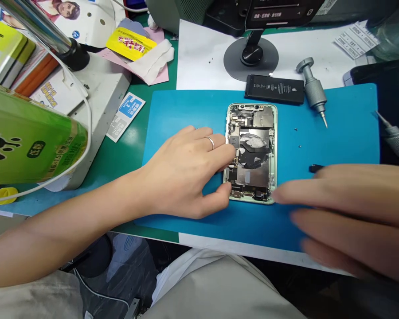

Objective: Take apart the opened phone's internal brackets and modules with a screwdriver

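Observation:
An opened smartphone (252, 153) with a pale green frame lies on the blue mat, its inside parts and a torn round black-and-white patch exposed. My left hand (193, 173), a ring on one finger, holds the phone's left edge with curled fingertips and thumb. My right hand (352, 212) is blurred at the lower right. Its fingers stretch toward the phone's bottom right corner; nothing shows in them, and contact is unclear. Just above it lies a small black piece (315, 168), partly covered. A black phone battery (274, 89) rests above the phone, beside a grey precision screwdriver (314, 91).
The blue mat (186, 110) holds a few tiny screws (295, 129) right of the phone. Another metal-handled tool (397, 139) sits at the right edge. A stand (252, 55) carries a screen behind. Leftward are a green package (33, 137), a white cable (89, 119) and a lamp post.

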### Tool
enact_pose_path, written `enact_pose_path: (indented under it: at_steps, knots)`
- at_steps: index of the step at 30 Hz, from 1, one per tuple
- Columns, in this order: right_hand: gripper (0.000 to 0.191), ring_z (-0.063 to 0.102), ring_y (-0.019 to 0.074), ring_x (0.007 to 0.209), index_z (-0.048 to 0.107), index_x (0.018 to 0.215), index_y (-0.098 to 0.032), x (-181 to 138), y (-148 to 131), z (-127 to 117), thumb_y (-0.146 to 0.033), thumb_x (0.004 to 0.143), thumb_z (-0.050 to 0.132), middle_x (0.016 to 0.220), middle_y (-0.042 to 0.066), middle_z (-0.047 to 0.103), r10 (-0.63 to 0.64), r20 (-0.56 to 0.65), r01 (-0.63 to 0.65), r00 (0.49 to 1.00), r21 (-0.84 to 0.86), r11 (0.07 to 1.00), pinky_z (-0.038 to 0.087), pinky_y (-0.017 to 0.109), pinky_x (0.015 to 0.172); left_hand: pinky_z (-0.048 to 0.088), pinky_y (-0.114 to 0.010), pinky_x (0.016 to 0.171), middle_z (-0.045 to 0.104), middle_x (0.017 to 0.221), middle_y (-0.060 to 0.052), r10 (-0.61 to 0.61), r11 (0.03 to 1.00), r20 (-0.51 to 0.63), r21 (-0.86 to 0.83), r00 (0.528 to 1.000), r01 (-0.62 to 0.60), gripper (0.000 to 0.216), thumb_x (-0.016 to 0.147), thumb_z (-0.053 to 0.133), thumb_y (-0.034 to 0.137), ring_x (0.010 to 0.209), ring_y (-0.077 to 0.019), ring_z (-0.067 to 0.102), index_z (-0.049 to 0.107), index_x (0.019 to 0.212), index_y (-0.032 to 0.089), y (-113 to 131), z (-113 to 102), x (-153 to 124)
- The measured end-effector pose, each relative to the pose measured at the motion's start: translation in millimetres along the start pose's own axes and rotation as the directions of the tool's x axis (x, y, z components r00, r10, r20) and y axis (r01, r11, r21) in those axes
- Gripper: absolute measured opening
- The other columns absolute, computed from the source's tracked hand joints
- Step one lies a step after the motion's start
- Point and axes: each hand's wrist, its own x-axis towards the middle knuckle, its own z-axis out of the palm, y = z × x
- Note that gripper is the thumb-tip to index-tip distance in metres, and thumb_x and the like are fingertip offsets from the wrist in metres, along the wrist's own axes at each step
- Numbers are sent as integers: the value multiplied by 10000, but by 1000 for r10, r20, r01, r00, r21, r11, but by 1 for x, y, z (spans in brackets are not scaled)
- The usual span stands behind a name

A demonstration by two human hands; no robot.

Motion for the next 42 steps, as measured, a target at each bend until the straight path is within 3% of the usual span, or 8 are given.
enact_pose_path:
  at_steps: [3, 7, 20, 32, 42]
  knots:
    - [392, 578, 116, 620, 651, 751, -237, 11, -15, 10, -318, 1086, 464, 803, -29, 740, -165, 119, 171, 979, -47, 984, 370, 340, 544, 320, -398, 668, 627, 856, -59, -8, 1000, -12, -4, 1000, 8, 156, 903, 508, 350, 778, -235, 546, 501, 845, 206, 1, -2, 0]
    - [381, 644, 132, 672, 691, 801, -202, 15, -16, 14, -268, 1087, 447, 1033, 21, 816, -268, 96, 280, 959, -164, 946, 416, 317, 575, 322, -411, 673, 628, 862, -60, -9, 1000, -25, -4, 1000, 9, 152, 893, 516, 350, 799, -246, 548, 505, 854, 204, 2, -3, -1]
    - [289, 729, 161, 693, 723, 842, -212, 22, -12, 13, -268, 1055, 536, 1065, 11, 837, -315, 55, 319, 948, -223, 921, 487, 311, 588, 342, -412, 693, 659, 921, -68, -26, 1000, -18, -2, 1000, 26, 133, 917, 531, 330, 832, -247, 567, 534, 898, 198, 4, 2, -1]
    - [356, 738, 153, 705, 732, 850, -205, 20, -10, 16, -281, 1085, 477, 1020, 14, 835, -280, 80, 291, 957, -190, 938, 489, 323, 576, 339, -400, 685, 655, 913, -72, -37, 999, 3, -6, 999, 37, 130, 912, 531, 327, 834, -249, 578, 527, 883, 201, 5, 2, 0]
    - [306, 773, 183, 903, 716, 861, -238, 14, -10, 17, -250, 1070, 494, 1122, -4, 818, -266, 93, 280, 959, -197, 940, 541, 333, 662, 363, -414, 692, 662, 920, -73, -31, 999, -7, -9, 999, 31, 122, 908, 519, 322, 845, -259, 591, 526, 881, 204, 4, 2, 0]
